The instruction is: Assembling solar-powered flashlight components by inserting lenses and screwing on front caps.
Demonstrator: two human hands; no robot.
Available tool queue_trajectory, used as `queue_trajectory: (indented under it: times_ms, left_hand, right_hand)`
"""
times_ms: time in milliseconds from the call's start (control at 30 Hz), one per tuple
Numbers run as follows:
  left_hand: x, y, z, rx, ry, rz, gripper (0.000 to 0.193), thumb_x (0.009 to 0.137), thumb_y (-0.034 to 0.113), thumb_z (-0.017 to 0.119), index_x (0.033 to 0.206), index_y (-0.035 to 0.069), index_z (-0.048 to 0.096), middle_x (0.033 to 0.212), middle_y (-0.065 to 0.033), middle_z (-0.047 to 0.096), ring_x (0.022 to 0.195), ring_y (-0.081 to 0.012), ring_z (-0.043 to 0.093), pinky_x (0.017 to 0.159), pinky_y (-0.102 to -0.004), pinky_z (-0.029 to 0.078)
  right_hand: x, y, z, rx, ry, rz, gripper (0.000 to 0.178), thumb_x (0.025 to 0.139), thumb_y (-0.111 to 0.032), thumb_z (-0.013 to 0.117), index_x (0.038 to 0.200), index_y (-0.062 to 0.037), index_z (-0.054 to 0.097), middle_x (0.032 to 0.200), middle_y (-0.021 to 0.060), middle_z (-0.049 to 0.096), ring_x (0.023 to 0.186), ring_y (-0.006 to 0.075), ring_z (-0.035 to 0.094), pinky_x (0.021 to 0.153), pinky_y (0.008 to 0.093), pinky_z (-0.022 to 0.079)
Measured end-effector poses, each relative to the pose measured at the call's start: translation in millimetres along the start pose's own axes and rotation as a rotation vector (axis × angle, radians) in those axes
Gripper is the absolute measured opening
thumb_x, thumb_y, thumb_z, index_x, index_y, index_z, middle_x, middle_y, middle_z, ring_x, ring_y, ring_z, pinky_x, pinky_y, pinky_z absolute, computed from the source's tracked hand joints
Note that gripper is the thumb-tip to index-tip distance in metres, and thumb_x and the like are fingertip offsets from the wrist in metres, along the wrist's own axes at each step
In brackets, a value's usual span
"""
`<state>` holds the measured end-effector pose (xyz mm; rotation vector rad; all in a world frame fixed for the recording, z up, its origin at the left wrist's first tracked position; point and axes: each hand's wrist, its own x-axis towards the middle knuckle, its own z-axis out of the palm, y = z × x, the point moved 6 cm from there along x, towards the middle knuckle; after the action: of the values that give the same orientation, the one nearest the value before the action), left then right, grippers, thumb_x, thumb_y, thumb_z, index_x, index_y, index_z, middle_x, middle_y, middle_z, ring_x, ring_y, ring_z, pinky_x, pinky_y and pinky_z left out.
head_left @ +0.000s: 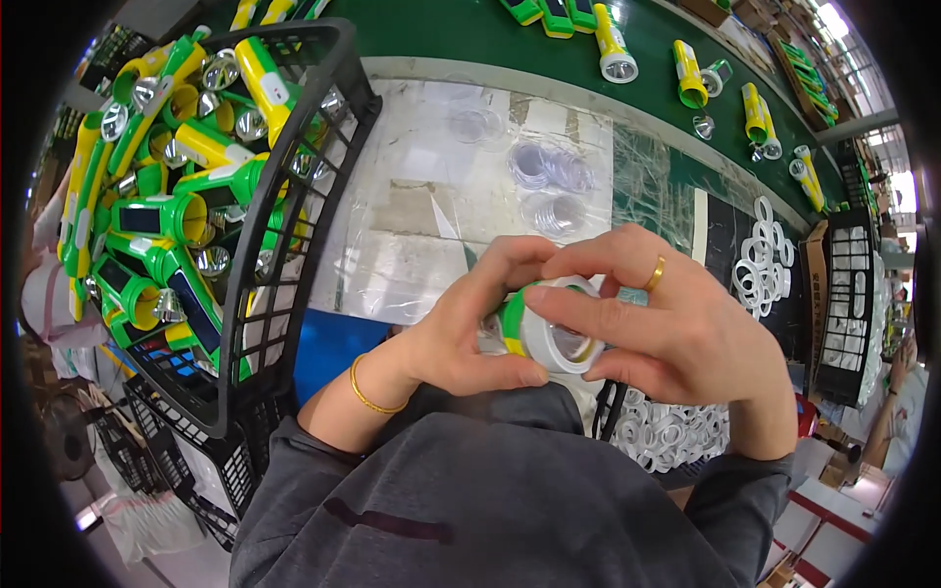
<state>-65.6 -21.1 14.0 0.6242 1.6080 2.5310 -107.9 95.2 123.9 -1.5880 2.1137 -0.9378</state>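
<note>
Left of our fingers (600, 257), a black lattice plastic crate (231, 382) brims with yellow-and-green flashlights (181, 218). Our left hand (461, 318) curls snugly round a green-and-yellow plastic flashlight (513, 325), and our right hand (676, 318) pinches the smooth white ring (542, 345) at its end, fingertips slightly parted. Below those fingers, white plastic rings (676, 431) lie heaped.
</note>
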Motion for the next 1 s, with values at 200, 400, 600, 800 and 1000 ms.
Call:
queue_trajectory:
  times_ms: [200, 400, 600, 800, 1000]
  left_hand:
    - [10.9, -3.8, 1.9, 0.268, -0.155, -0.017, 0.085, 0.067, 0.026, 0.084, 0.133, 0.0, 0.035, 0.125, -0.0118, 0.05, 0.117, -0.0217, 0.05, 0.096, -0.0345, 0.041]
    - [26.5, -9.6, 15.6, 0.704, -0.027, -0.011, 0.057, 0.062, 0.02, 0.082, 0.108, 0.006, 0.051, 0.08, -0.0167, 0.064, 0.078, -0.0366, 0.063, 0.064, -0.0399, 0.05]
    - [30.9, -4.6, 12.7, 0.907, 0.303, 0.056, 0.039, 0.066, 0.016, 0.076, 0.092, 0.007, 0.049, 0.073, -0.0146, 0.062, 0.068, -0.0371, 0.061, 0.056, -0.0432, 0.047]
    - [40.4, 3.1, 28.2, 0.762, -0.011, 0.023, 0.028, 0.066, 0.013, 0.071, 0.086, 0.006, 0.053, 0.07, -0.0137, 0.062, 0.068, -0.0348, 0.063, 0.056, -0.0428, 0.048]
    - [73.6, -10.2, 14.1, 1.652, 0.228, 0.046, 0.012, 0.071, 0.004, 0.061, 0.081, 0.003, 0.054, 0.07, -0.0186, 0.062, 0.068, -0.0317, 0.065, 0.061, -0.0423, 0.05]
  right_hand:
    - [8.6, -6.3, -0.5, -0.265, -0.241, 0.037, 0.05, 0.068, -0.023, 0.073, 0.117, -0.0122, 0.063, 0.114, 0.0144, 0.056, 0.096, 0.0298, 0.057, 0.075, 0.0382, 0.05]
    - [-4.9, 11.3, 10.9, -0.524, 0.116, 0.267, 0.053, 0.08, -0.052, 0.063, 0.103, -0.0043, 0.061, 0.087, 0.0096, 0.061, 0.067, 0.0293, 0.062, 0.062, 0.0382, 0.05]
    - [-13.7, 35.0, 1.5, -0.544, -0.011, 0.518, 0.075, 0.073, -0.068, 0.055, 0.103, 0.0008, 0.057, 0.083, 0.0154, 0.062, 0.075, 0.0257, 0.065, 0.054, 0.04, 0.05]
    - [-13.9, 26.8, 11.5, -0.56, 0.204, 0.094, 0.057, 0.082, -0.054, 0.055, 0.111, -0.0042, 0.058, 0.086, 0.0165, 0.063, 0.07, 0.0331, 0.063, 0.056, 0.0439, 0.049]
    - [-6.9, 123.6, 14.1, 0.001, 0.318, 0.966, 0.066, 0.097, -0.053, 0.027, 0.093, 0.0002, 0.065, 0.063, 0.0166, 0.063, 0.058, 0.0343, 0.063, 0.06, 0.0413, 0.051]
